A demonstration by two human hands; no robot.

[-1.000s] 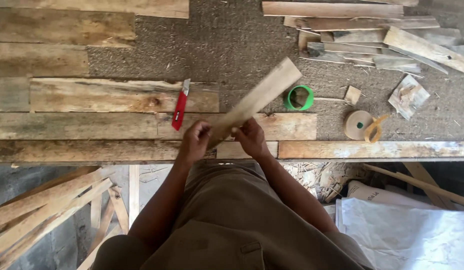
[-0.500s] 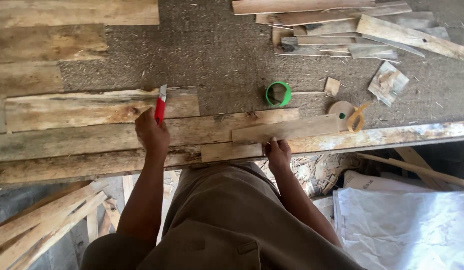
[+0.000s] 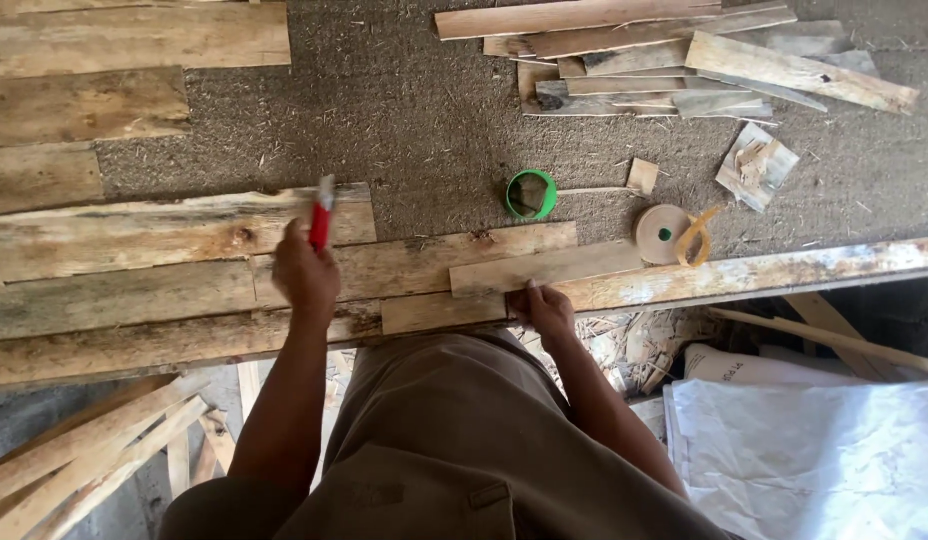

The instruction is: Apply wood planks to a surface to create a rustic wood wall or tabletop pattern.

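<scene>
My left hand (image 3: pixel 304 275) is closed around a red-handled utility knife (image 3: pixel 322 215), held upright over the long planks (image 3: pixel 164 235) on the bench. My right hand (image 3: pixel 544 308) rests its fingers on the near edge of a short wooden strip (image 3: pixel 544 268) that lies flat across the planks. Under that strip lies a wider weathered board (image 3: pixel 434 258).
A green tape roll (image 3: pixel 531 194) and a tan tape roll with a yellow strap (image 3: pixel 669 233) sit behind the strip. A pile of wood offcuts (image 3: pixel 674 60) lies at the far right. More planks (image 3: pixel 84 100) lie far left. White sheeting (image 3: pixel 804 450) lies below right.
The strip that both hands held up tilted now lies flat on the planks. My left hand has moved left and picked up the red knife; my right hand stays on the strip.
</scene>
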